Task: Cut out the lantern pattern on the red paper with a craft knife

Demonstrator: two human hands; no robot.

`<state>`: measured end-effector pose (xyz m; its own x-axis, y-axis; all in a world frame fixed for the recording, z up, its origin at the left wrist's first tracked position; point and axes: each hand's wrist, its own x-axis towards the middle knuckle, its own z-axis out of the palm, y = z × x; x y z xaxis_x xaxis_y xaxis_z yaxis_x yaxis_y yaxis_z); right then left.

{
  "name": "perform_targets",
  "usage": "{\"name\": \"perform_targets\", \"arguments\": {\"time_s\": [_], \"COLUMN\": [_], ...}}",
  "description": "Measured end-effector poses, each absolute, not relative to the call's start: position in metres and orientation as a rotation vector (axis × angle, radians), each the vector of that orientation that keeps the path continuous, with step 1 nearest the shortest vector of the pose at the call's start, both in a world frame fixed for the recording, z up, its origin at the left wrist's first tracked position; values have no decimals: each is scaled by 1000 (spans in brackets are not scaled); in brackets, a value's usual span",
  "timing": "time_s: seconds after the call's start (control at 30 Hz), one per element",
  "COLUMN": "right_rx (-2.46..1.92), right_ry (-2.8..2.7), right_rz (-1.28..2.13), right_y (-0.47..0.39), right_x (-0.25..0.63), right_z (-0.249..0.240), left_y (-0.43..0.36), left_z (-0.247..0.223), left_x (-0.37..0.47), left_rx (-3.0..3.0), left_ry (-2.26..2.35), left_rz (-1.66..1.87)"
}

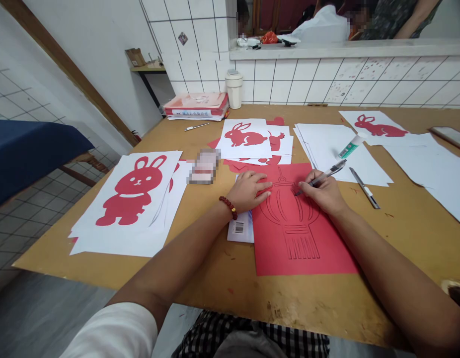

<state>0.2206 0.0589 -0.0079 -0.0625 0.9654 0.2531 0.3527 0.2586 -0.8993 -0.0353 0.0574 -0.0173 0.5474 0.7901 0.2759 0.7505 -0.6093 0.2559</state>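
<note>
A sheet of red paper (270, 258) lies in front of me with a lantern drawn on it in dark lines, a fringe at its lower end. My right hand (323, 191) grips a pen (332, 170), its tip at the upper part of the lantern. My left hand (250, 190) rests with fingers spread on the sheet's left edge, a beaded bracelet at the wrist. Partly under the sheet sits a white booklet with a barcode (240, 229). Right of my right hand are a glue stick (352, 145) and a craft knife (364, 188).
Left lies white paper with a red rabbit cutout (131, 194); further back are another rabbit sheet (247, 139), a paper pack (196, 104) and a white cup (234, 89). White sheets (330, 149) and a phone (451, 136) are at right. People sit beyond the ledge (349, 49).
</note>
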Motion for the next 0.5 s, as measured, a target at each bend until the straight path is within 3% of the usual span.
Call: {"name": "perform_targets", "arguments": {"time_s": [0.5], "right_rx": [-1291], "right_ry": [-1616], "right_rz": [815], "right_y": [56], "right_x": [219], "right_z": [-3], "left_y": [58], "left_z": [-18], "left_x": [-36], "left_rx": [2691], "left_ry": [1329], "left_rz": [547]}}
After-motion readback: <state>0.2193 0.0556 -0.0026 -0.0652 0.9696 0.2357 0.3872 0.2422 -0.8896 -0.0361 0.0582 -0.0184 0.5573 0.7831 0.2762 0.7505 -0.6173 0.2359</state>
